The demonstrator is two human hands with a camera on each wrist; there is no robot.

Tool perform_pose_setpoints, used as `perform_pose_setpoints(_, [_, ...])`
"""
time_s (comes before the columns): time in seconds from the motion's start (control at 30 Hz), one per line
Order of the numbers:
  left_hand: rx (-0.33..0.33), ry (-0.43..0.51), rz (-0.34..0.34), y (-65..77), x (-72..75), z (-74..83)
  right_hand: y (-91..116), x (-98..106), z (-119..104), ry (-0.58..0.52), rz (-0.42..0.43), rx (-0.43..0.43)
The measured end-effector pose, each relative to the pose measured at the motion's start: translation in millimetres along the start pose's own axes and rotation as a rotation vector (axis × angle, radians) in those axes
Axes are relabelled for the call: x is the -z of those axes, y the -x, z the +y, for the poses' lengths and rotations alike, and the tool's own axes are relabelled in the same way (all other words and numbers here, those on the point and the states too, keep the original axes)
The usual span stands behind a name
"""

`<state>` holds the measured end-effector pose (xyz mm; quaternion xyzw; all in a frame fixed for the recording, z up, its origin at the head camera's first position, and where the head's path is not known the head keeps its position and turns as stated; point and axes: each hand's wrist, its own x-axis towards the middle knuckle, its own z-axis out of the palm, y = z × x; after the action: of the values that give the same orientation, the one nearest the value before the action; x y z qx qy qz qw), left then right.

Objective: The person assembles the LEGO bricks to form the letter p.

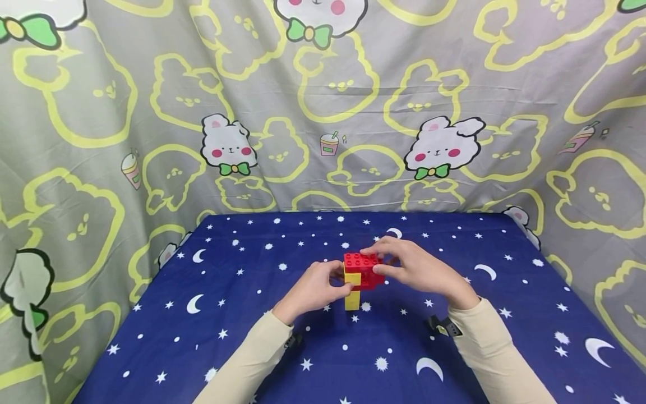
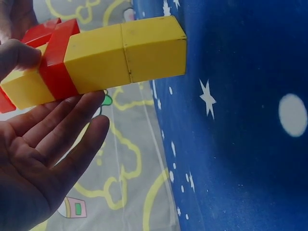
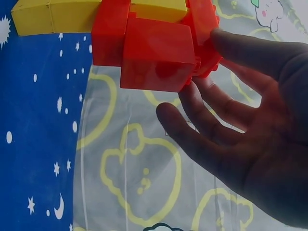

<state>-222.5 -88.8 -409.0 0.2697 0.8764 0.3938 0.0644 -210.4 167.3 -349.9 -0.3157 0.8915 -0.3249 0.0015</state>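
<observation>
A toy-block structure is between my hands in the head view. Yellow blocks [image 1: 352,301] form its lower column, and a red block [image 1: 359,259] with studs lies flat across its top. My left hand [image 1: 314,287] grips the yellow upper part from the left. In the left wrist view its thumb presses one face and its fingers support the opposite side, beside a red layer [image 2: 60,62]. My right hand [image 1: 421,268] pinches the top red block at its right end. A squarish red block [image 3: 156,55] juts out below that in the right wrist view. Whether the column touches the table is unclear.
A dark blue cloth with white stars and moons covers the table [image 1: 242,336]. Behind it hangs a grey curtain [image 1: 282,84] with yellow outlines and white rabbits. Dark straps [image 1: 444,326] sit at both wrists.
</observation>
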Motion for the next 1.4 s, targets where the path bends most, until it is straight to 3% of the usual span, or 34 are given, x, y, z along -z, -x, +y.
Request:
perform_pose_setpoints(0.17, [-0.043,0.037,0.015,2.3,1.5,1.8,-0.8,-0.4,1.4,-0.023,-0.022,-0.01])
perform_pose_setpoints(0.43, [-0.169,0.179,0.126,4.7,4.8,11.6,-0.7,-1.4,4.6,-0.071,-0.039,-0.038])
perform_pose_setpoints(0.57, [-0.167,0.187,0.13,4.4,1.9,11.1,0.1,-4.0,8.4,-0.14,-0.069,-0.048])
perform_pose_setpoints(0.9, [-0.136,0.254,0.125,1.3,2.3,9.3,-3.6,-16.6,18.4,-0.438,-0.143,-0.08])
perform_pose_setpoints(1.4, [-0.133,0.252,0.133,1.6,4.2,10.9,-3.9,-20.3,21.3,-0.487,-0.099,-0.154])
